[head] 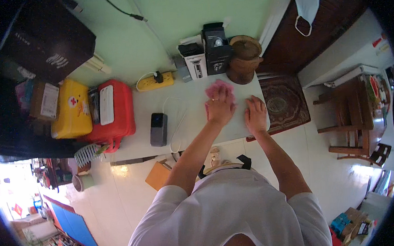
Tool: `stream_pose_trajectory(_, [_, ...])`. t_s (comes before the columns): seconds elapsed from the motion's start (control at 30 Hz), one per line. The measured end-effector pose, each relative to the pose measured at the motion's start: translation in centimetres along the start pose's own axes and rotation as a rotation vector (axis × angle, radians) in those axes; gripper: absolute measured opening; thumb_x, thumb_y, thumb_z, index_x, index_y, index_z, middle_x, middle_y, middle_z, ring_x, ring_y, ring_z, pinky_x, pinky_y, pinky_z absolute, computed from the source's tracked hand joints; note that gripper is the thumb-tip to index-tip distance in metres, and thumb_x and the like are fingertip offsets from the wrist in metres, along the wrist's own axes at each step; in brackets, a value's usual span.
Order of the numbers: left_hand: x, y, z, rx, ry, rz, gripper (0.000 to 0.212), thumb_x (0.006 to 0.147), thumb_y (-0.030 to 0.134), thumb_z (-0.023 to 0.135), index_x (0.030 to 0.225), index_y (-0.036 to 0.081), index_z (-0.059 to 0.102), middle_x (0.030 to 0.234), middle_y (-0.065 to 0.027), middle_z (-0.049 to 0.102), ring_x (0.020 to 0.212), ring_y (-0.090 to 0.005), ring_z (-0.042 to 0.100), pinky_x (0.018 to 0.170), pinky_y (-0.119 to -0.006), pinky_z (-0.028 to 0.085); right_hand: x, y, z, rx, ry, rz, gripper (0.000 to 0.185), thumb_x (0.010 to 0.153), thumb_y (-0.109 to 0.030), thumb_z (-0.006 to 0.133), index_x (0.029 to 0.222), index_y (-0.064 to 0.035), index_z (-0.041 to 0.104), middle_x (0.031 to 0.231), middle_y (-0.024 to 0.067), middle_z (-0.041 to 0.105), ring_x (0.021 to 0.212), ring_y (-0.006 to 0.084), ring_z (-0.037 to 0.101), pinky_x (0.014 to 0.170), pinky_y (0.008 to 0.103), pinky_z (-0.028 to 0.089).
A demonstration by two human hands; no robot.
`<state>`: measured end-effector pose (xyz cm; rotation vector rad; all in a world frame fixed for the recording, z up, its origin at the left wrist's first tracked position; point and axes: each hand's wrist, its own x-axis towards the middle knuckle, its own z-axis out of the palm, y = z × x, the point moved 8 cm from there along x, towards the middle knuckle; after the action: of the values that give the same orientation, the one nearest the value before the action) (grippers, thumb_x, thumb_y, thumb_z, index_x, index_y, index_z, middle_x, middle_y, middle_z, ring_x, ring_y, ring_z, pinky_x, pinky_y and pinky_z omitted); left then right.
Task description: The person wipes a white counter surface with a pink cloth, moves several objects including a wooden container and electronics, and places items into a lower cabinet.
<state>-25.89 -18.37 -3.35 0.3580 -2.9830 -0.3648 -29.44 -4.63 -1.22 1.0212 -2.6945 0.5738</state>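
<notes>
My left hand [220,108] lies on a pink cloth [228,86], pressing it against the white tabletop [193,123]; whether its fingers grip the cloth cannot be told. To the right, my right hand [256,115] rests palm down near the table's right edge, fingers slightly apart, holding nothing. Beyond the cloth stand a brown carved head-shaped pot [242,67], a black box [217,53] and a black-and-white box [195,63]. A dark grey power bank [159,129] lies left of the cloth, beside a thin white cable [174,132].
Against the wall sits a yellow power strip [148,83] with a black plug in it. A red case [124,110], a yellow first-aid box [71,111] and a grey hair comb [86,155] are at the left. A wooden stool [158,175] stands below the front edge.
</notes>
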Motion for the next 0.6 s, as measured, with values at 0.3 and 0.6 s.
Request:
stream_pose_trajectory(0.3, [-4.6, 3.6, 0.2, -0.616, 0.010, 0.323, 0.056, 0.090, 0.030, 0.047, 0.136, -0.001, 0.037, 0.138, -0.0200, 0.039, 0.129, -0.0364, 0.035, 0.110, -0.045, 0.025, -0.4, 1.4, -1.3, 0.390, 0.157, 0.056, 0.036, 0.088, -0.015, 0.051, 0.123, -0.0059, 0.049, 0.125, 0.0191, 0.049, 0.115, 0.0384, 0.046, 0.099, 0.0473, 0.036])
stream_pose_trajectory(0.6, [-3.8, -1.2, 1.1, -1.473, 0.213, 0.011, 0.043, 0.100, 0.029, 0.035, 0.130, -0.001, 0.043, 0.129, -0.0142, 0.049, 0.120, -0.0246, 0.046, 0.105, -0.036, 0.033, -1.9, -6.7, 1.1, 0.215, -0.129, -0.283, 0.052, 0.076, -0.026, 0.065, 0.124, -0.0110, 0.053, 0.135, 0.0135, 0.040, 0.124, 0.0370, 0.039, 0.104, 0.0519, 0.029])
